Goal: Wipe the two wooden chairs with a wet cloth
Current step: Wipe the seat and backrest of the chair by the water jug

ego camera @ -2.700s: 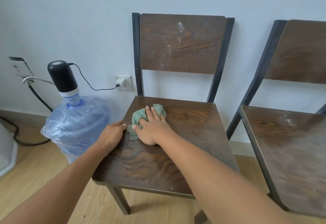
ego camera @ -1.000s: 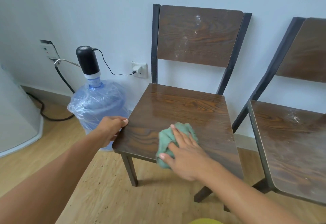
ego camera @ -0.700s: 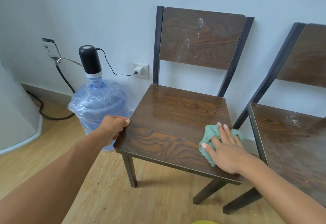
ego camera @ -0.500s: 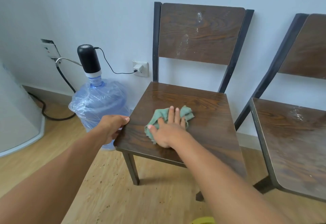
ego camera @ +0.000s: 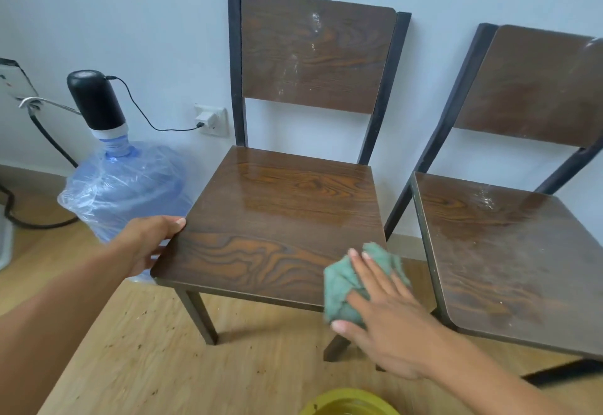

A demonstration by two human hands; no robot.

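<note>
Left hand [ego camera: 148,240]: grips the 9 o'clock edge of the left chair seat [ego camera: 277,215]; fingers curl over the rim with the thumb below (steadying hold, no cloth).
Left chair seat: glossy across most of its surface, judged mostly wiped; its backrest [ego camera: 315,52] at 12 o'clock shows pale smears, judged not yet wiped.
Cloth [ego camera: 346,287]: green, bunched, at the seat's 5 o'clock corner, overhanging the front edge; its long axis runs roughly 1 to 7 o'clock.
Right hand [ego camera: 388,320]: lies flat on the cloth, fingers extended and slightly spread, tips pointing to 11 o'clock; palm presses down, no pinch.
Governing relation: unwiped backrest lies toward 12 o'clock from the fingertips, well apart; right chair seat [ego camera: 509,261] lies at 3 o'clock, just beside. The right hand is nearer to both.
Right chair seat: dull with whitish spots (judged untouched).
Hidden or cut off: underside of the cloth; the seat corner beneath it; right chair's far side and legs run out of frame; a yellow rim [ego camera: 349,403] at 6 o'clock is only partly visible, identity unclear.
</note>
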